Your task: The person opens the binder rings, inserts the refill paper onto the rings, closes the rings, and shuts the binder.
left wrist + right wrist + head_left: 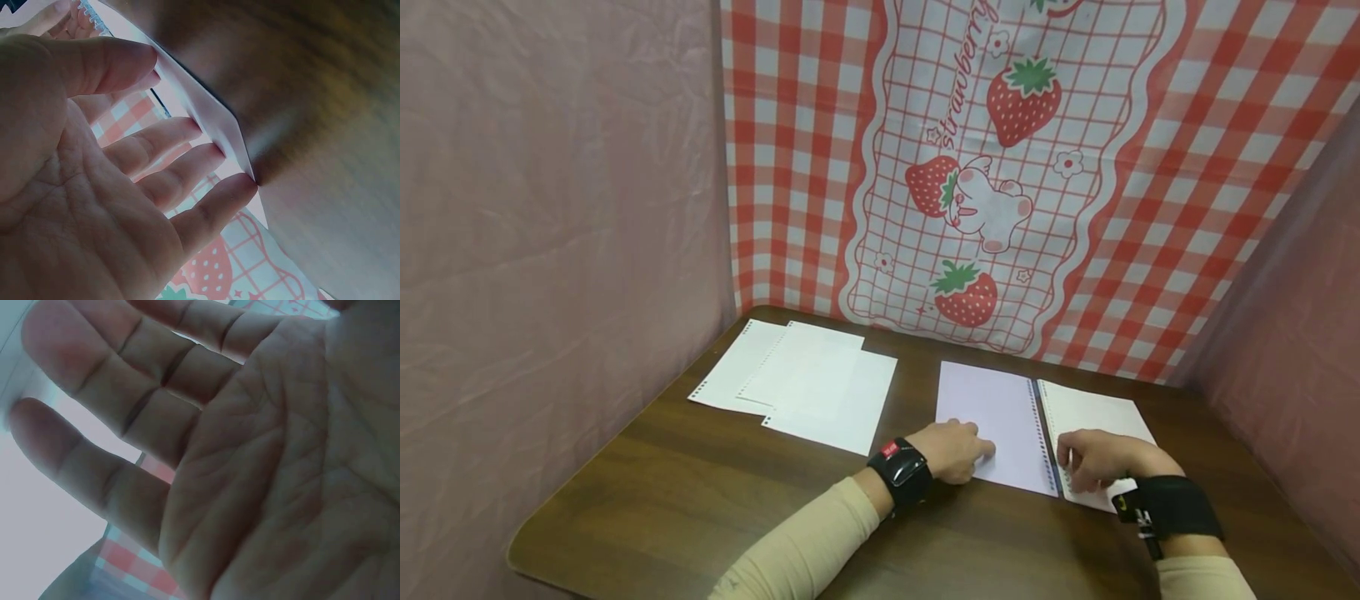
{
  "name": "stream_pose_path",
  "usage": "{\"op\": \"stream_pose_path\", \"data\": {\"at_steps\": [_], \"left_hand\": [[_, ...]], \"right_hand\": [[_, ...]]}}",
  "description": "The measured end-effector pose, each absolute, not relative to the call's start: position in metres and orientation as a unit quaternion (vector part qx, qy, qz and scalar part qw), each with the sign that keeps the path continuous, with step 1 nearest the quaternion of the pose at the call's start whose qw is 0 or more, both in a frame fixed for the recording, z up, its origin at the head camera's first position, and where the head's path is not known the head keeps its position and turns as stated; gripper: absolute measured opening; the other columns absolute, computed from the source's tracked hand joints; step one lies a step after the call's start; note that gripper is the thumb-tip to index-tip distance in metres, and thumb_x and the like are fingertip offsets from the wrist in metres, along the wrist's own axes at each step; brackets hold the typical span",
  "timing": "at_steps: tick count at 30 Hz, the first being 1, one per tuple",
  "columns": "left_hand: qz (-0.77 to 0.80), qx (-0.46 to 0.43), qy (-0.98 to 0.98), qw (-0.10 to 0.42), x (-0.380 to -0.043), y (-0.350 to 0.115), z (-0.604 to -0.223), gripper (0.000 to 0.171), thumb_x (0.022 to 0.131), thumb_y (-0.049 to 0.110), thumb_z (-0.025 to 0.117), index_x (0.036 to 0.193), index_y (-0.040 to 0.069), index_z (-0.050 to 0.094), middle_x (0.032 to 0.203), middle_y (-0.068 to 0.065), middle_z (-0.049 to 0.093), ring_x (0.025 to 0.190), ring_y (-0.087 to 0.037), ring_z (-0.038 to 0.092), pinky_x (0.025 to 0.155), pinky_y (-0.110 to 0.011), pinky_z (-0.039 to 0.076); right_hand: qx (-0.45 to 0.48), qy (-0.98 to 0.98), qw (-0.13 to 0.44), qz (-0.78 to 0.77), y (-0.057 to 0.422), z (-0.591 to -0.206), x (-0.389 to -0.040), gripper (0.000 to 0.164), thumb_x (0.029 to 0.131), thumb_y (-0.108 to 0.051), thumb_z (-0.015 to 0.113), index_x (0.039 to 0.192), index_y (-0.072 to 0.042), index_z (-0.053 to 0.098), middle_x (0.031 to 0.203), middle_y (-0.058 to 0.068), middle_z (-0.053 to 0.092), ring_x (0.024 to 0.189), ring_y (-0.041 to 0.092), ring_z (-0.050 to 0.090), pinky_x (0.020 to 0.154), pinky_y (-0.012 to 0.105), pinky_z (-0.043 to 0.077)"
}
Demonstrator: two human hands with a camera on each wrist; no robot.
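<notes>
An opened loose-leaf notebook point(1000, 400) lies on the table, a pale lavender sheet on its left side. White hole-punched paper point(1101, 404) covers its right side, and a dark ring spine point(1047, 437) runs between. My left hand point(951, 450) rests its fingertips on the lavender sheet near the lower left edge. Close beside the rings, my right hand point(1101, 458) is over the white paper with its fingers bent down. In the right wrist view the fingers point(94, 381) are loosely extended against the white paper; the thumb is out of that view.
Several loose white punched sheets point(827, 387) overlap at the back left of the brown wooden table point(700, 500). A red-checked strawberry cloth point(962, 208) hangs behind the table. Pink curtains point(565, 208) stand at both sides.
</notes>
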State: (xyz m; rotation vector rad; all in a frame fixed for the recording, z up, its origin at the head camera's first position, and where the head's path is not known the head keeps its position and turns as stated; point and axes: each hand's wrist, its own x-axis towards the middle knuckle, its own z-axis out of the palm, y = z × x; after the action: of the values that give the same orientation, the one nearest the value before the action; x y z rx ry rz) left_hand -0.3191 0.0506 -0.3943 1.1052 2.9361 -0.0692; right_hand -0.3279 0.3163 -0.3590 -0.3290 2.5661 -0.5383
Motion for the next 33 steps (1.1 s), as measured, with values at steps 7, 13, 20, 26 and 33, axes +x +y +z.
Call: {"op": "stream_pose_path", "data": {"at_steps": [7,13,20,26,33], "left_hand": [[-0.027,0.352,0.936,0.002,-0.319,0.051,-0.394,0.042,0.096,0.024,0.064,0.135,0.039,0.061,0.119,0.002,0.065,0.097,-0.013,0.059,0.085,-0.029,0.054],[-0.026,0.352,0.936,0.002,-0.319,0.051,-0.393,0.042,0.096,0.024,0.065,0.135,0.039,0.061,0.119,0.003,0.065,0.097,-0.013,0.059,0.084,-0.029,0.054],[-0.030,0.352,0.936,-0.002,-0.319,0.051,-0.393,0.042,0.096,0.025,0.065,0.135,0.039,0.061,0.119,0.002,0.065,0.097,-0.014,0.059,0.083,-0.030,0.055],[-0.034,0.354,0.935,-0.008,-0.319,0.051,-0.393,0.041,0.096,0.025,0.065,0.135,0.038,0.062,0.118,0.002,0.065,0.098,-0.014,0.060,0.083,-0.030,0.055],[-0.032,0.354,0.935,-0.002,-0.318,0.051,-0.393,0.042,0.096,0.025,0.065,0.135,0.038,0.061,0.119,0.002,0.065,0.098,-0.014,0.060,0.083,-0.030,0.055]], "right_hand": [[-0.100,0.956,0.239,-0.137,0.307,-0.362,-0.328,0.039,0.072,0.001,0.080,0.098,-0.010,0.054,0.083,0.007,0.056,0.070,0.021,0.054,0.059,0.030,0.045],[-0.093,0.956,0.241,-0.137,0.306,-0.363,-0.327,0.039,0.071,0.001,0.080,0.097,-0.009,0.052,0.083,0.008,0.056,0.068,0.021,0.054,0.059,0.031,0.046],[-0.086,0.957,0.241,-0.137,0.303,-0.364,-0.327,0.040,0.070,0.002,0.078,0.098,-0.009,0.051,0.084,0.008,0.054,0.068,0.022,0.053,0.059,0.031,0.043],[-0.092,0.958,0.237,-0.131,0.302,-0.365,-0.327,0.041,0.070,0.003,0.079,0.097,-0.010,0.051,0.083,0.008,0.053,0.066,0.021,0.052,0.057,0.029,0.041],[-0.082,0.957,0.244,-0.131,0.302,-0.364,-0.326,0.040,0.072,0.000,0.078,0.099,-0.010,0.051,0.084,0.008,0.054,0.068,0.022,0.052,0.060,0.031,0.040]]}}
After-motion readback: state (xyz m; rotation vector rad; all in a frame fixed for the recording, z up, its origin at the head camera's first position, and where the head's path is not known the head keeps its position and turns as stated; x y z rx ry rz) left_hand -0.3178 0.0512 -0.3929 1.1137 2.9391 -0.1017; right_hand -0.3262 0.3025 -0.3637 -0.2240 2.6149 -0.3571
